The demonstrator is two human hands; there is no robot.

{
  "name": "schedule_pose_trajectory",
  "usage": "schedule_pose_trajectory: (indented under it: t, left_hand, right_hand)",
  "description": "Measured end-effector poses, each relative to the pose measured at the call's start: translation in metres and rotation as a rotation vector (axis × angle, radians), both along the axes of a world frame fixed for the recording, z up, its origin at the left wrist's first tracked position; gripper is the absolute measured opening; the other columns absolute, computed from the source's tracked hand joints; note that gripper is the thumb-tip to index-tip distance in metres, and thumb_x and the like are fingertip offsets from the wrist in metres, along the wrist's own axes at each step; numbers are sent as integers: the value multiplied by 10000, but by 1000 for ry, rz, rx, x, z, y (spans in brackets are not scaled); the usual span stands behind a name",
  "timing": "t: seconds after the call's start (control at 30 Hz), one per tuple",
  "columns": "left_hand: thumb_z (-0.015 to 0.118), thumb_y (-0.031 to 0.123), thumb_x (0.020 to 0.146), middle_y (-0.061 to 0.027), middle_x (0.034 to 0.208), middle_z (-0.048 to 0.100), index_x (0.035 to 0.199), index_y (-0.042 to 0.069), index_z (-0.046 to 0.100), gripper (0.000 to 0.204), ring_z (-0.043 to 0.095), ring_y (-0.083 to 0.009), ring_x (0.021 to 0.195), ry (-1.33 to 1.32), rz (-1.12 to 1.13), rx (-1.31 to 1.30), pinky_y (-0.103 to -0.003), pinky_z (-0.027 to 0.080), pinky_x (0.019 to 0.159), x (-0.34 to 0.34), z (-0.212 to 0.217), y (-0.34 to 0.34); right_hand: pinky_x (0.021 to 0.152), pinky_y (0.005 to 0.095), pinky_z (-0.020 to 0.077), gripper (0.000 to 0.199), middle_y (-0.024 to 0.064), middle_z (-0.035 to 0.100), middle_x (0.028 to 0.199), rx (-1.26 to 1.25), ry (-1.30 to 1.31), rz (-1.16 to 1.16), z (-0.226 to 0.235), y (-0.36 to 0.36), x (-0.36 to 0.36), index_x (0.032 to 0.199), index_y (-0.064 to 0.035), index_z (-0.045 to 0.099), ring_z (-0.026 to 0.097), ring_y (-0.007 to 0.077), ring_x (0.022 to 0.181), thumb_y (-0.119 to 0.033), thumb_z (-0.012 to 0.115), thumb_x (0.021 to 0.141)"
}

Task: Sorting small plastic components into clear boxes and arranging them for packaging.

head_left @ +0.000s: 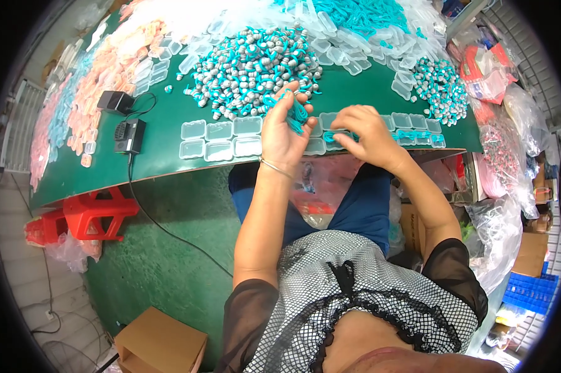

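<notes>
Head view, left hand [285,133] clutching teal cords [297,112], clear boxes [221,139] seemingly empty

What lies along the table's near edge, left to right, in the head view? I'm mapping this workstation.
Black device with cable → empty clear plastic boxes → left hand holding teal cords → right hand → boxes with teal cords.

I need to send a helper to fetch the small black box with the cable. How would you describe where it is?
Start at the green table and find the big heap of teal and grey pieces in its middle. To the heap's left, past the block of empty clear cases, the black box sits near the front edge. A second black box lies behind it, but only the nearer one has a vented face and a cable running off the edge.
</notes>
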State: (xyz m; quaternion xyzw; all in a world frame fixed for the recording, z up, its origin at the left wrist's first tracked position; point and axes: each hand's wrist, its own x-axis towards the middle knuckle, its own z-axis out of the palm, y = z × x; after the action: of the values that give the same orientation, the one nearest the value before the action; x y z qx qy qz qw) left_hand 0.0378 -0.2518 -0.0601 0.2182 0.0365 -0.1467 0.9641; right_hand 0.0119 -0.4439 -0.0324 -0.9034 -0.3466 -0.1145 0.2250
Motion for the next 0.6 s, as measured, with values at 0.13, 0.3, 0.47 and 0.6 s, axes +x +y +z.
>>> schedule_pose_trajectory:
  t: [0.13, 0.3, 0.47, 0.6]
  left_hand:
    - [535, 253, 953, -34, 947, 629, 1234, 102, 526, 320, 597, -173, 853, -97, -60, -69, -336, 499, 710, 1, -7, 1]
    - [464, 224, 972, -127, 1183, 576, 1305, 49, 479, 376, 552, -247, 1086, -139, -29, -151, -406, 465, 929, -3, -6, -14]
    - [429, 201, 980, -166, 1318, 509, 1353, 60, 436, 399, 499, -283, 1197, -90, 19, -145, -442, 449, 975, -9, 5, -4]
    - [508, 157, 939, -70, 1037, 631, 1293, 70, 479, 365, 603, -168, 949, -29, 104, 64, -321, 506, 780, -11, 3, 22]
  right_hand:
    - [709, 316, 486, 196, 113, 628, 927, 392, 158, -35, 13, 17, 9, 978, -7, 637, 612, 206, 796, -40, 673, 788]
    - [645, 300, 503, 252, 93, 626, 911, 485, 176, -116, 10, 49, 17, 1006, -30, 635, 622, 185, 737, -114, 710, 780]
    - [641, 275, 485, 268, 48, 633, 915, 655, 300, -128, -1, 50, 22, 1026, -23, 638, 599, 122, 736, -78, 717, 775]
    - [690, 273, 473, 270, 67, 635, 923, 636, 250, -108, 5, 40, 19, 1070, -8, 625, 596, 130, 815, -53, 670, 808]
